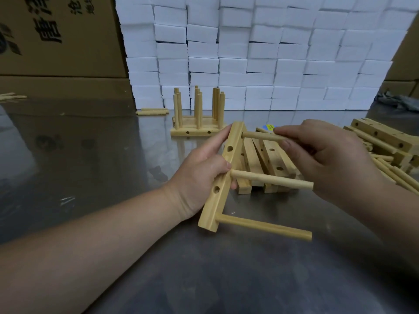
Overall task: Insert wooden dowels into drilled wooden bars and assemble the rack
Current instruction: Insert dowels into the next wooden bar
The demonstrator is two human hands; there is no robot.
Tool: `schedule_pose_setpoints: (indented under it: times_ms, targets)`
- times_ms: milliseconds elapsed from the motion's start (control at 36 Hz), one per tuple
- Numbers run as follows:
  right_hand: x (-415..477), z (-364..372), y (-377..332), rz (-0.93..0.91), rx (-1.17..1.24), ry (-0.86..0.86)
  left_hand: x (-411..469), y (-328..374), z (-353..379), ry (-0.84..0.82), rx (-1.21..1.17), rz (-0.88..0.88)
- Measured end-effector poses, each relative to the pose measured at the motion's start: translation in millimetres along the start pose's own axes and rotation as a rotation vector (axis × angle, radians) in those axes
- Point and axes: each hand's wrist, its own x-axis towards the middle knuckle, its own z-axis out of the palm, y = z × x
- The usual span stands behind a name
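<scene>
Our left hand (pixel 204 171) grips the bar (pixel 223 177) mid-length, over the middle of the desk (pixel 113 155). Our right hand (pixel 317 155) pinches a dowel (pixel 260 136) at the top hole. It's light, stiff, smooth wood, so we'd hold it close to the bar. Can't tell how deep it sits, and its far end is hidden by the fingers.

Pale yellow wooden bar (pixel 223 175) and dowels (pixel 271 180); grey metal table (pixel 113 155); white foam blocks (pixel 260 53); brown cartons (pixel 59 41) with black print

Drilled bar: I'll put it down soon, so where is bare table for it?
Bare table left of the left hand, before the cardboard boxes and finished rack; also the near edge between the forearms. Crowded: stacked bars, right-hand pile.
</scene>
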Motion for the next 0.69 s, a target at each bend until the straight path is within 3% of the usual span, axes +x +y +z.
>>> schedule_pose_setpoints:
  times_ms: [472,694]
  targets:
    - [-1.8,3.9,2.3,-0.105,0.008,0.042,0.4,-0.7,2.6,0.094,0.032,0.024]
    - [-4.2,3.2,1.9,-0.067,0.078,0.005,-1.2,2.4,1.7,0.105,0.148,0.005]
